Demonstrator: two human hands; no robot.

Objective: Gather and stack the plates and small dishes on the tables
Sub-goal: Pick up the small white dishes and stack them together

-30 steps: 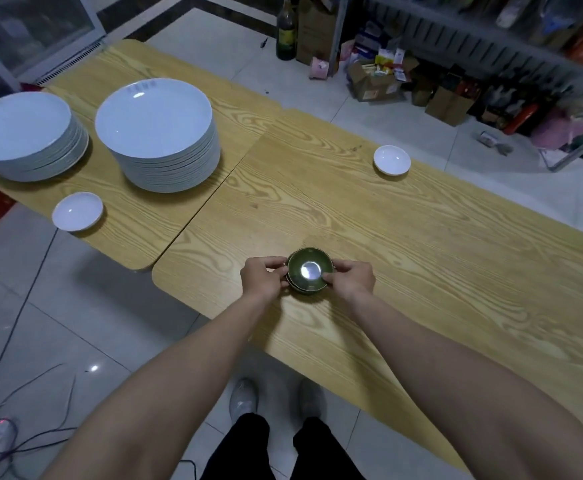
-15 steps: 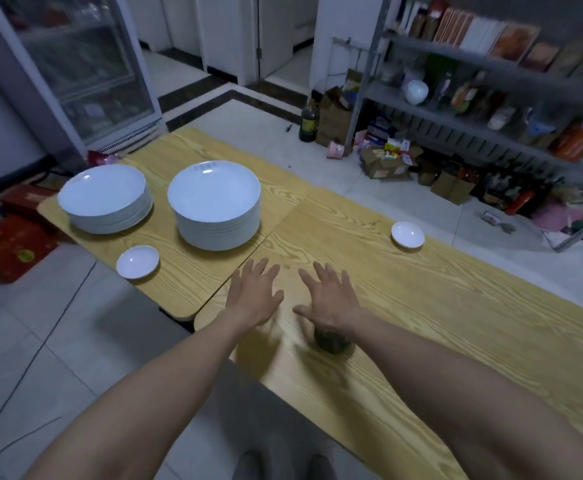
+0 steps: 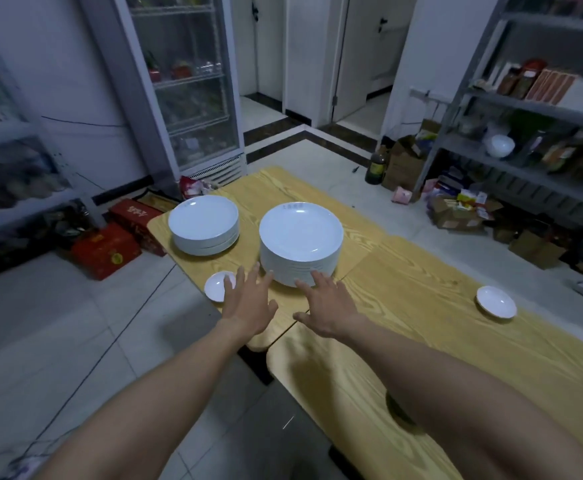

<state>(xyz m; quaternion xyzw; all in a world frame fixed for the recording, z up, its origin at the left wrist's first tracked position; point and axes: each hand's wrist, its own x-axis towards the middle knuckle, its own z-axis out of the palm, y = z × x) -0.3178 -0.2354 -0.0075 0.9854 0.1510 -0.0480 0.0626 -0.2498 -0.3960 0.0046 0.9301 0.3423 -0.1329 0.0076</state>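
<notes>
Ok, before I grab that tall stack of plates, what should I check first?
1. Hands free: ok. The left hand and right hand are open, holding nothing.
2. Straight pile: ok. The tall stack has its plates lined up evenly.
3. Contact: cannot tell whether either hand touches the pile.
4. Left side clear: not ok. A small dish lies at the far table edge, right by the left hand.
5. All dishes gathered: not ok. A white dish sits alone on the near table.
</notes>
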